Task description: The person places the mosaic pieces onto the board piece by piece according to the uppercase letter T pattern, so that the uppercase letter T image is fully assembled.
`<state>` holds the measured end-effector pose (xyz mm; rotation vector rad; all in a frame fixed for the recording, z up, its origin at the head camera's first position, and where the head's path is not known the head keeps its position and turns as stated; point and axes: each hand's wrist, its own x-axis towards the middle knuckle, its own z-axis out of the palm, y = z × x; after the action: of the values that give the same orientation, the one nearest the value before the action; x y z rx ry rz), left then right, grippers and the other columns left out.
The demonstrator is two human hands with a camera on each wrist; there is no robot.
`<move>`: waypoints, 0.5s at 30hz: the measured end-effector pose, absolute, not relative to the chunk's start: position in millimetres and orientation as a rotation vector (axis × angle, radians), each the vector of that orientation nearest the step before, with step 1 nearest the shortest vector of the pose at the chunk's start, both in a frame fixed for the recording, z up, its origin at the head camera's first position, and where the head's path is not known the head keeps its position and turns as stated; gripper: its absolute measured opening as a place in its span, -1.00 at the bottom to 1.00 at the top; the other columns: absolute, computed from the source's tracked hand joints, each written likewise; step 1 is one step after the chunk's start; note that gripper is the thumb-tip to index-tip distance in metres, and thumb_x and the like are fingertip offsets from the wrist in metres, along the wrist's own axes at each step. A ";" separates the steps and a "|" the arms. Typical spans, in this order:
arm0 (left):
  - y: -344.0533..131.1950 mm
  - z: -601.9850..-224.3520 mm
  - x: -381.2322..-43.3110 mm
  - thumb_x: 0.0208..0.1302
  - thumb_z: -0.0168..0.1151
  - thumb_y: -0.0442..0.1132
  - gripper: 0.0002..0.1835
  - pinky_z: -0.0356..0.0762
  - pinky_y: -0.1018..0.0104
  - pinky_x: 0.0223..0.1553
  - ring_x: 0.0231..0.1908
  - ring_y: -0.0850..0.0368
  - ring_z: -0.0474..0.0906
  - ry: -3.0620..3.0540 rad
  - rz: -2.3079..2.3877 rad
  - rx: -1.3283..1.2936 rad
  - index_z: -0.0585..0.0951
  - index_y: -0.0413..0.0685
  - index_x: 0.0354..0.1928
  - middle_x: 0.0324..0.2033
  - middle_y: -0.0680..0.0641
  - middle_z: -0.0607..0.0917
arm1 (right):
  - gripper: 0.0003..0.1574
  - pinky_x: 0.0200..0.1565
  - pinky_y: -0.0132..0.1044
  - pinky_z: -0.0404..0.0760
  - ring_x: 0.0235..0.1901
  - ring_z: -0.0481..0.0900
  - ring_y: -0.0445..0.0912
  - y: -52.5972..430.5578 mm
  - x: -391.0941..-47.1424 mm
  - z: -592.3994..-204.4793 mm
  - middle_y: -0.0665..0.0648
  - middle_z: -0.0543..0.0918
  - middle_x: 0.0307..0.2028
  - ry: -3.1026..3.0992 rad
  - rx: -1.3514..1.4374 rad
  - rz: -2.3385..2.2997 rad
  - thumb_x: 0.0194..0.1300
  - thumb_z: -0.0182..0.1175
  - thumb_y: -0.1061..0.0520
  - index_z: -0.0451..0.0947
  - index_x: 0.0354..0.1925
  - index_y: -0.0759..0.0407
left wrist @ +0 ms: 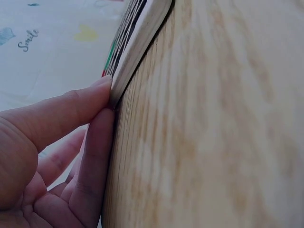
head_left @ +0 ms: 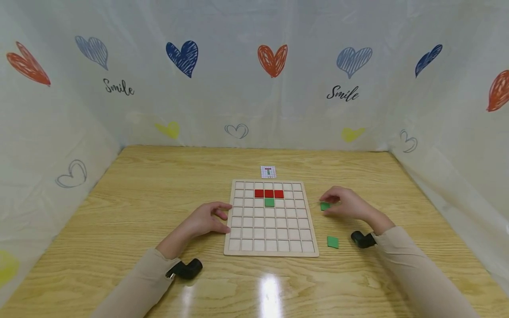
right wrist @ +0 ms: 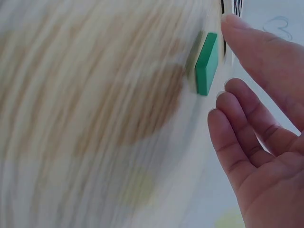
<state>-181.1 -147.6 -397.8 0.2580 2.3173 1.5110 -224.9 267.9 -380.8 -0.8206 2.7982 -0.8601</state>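
A pale wooden grid board [head_left: 259, 246] lies on the table, with three red tiles [head_left: 269, 194] in a row and a green tile [head_left: 269, 202] under the middle one. My left hand [head_left: 207, 218] rests fingertips against the board's left edge; in the left wrist view thumb and finger meet the board's side [left wrist: 137, 52]. Right of the board, my right hand [head_left: 347, 204] is spread around a loose green tile [head_left: 325, 206]. From the right wrist, the green tile [right wrist: 206, 66] lies on the table, and a gap shows between it and the fingers [right wrist: 228, 137].
Another green tile [head_left: 332, 242] lies near the board's lower right corner. Behind the board is a small card [head_left: 268, 172] printed with a T pattern on a grid. A white curtain [head_left: 222, 97] with hearts borders the wooden table [head_left: 167, 176] at the back and sides.
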 end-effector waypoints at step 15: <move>-146.9 -400.2 -183.6 -0.12 0.47 -0.46 -0.33 0.44 0.33 -0.42 -0.53 0.16 0.46 2.300 1.521 0.188 0.46 -0.29 0.14 -0.31 -0.14 0.52 | -0.63 -0.15 -0.11 0.51 -0.20 0.54 0.06 273.6 -234.2 -383.4 0.18 0.58 -0.22 2.702 -0.775 -0.864 0.06 0.36 0.28 0.57 -0.12 0.38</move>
<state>-183.6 -146.9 -400.2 0.1882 2.3003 1.5208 -234.2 273.6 -383.4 -0.7753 2.7018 -0.8643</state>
